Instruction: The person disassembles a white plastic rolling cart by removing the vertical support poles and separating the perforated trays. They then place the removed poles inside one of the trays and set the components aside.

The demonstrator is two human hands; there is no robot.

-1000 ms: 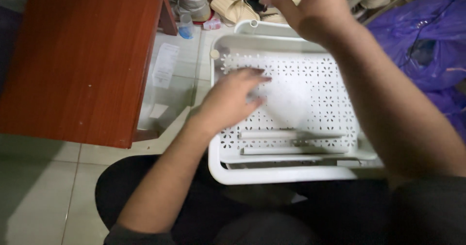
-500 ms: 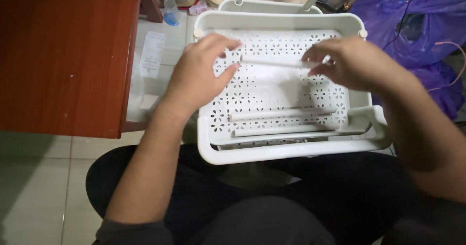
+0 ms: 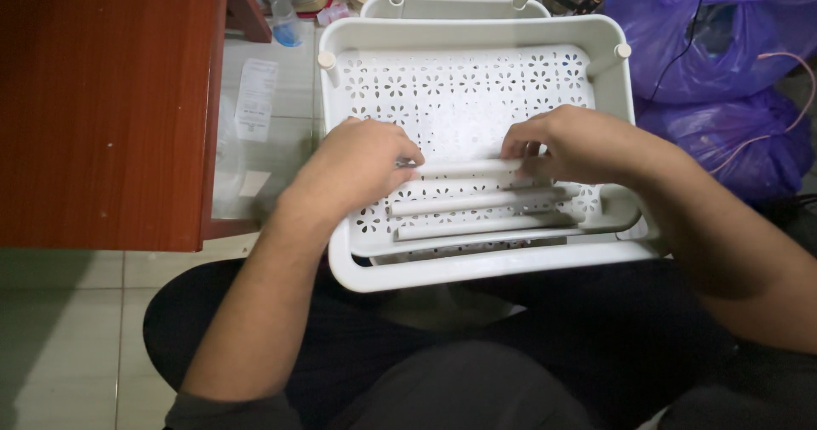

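A white plastic basket (image 3: 477, 31) with a floor of flower-shaped holes rests on my lap. My left hand (image 3: 357, 170) and my right hand (image 3: 579, 145) each pinch one end of a white tube (image 3: 464, 168), holding it flat just above the basket floor. Two more white tubes (image 3: 477, 202) lie side by side in the basket, nearer to me, right below the held one. Short white pegs (image 3: 326, 59) stand at the basket's two far corners.
A reddish wooden table (image 3: 111, 98) stands to the left over a tiled floor. Purple plastic bags (image 3: 715, 47) lie at the right. A second white basket (image 3: 451, 6), shoes and a small bottle sit beyond the basket. A paper slip (image 3: 255, 98) lies on the floor.
Both hands have brought the white tube from the middle of the basket toward me, down next to the two lying tubes. The view has shifted slightly.
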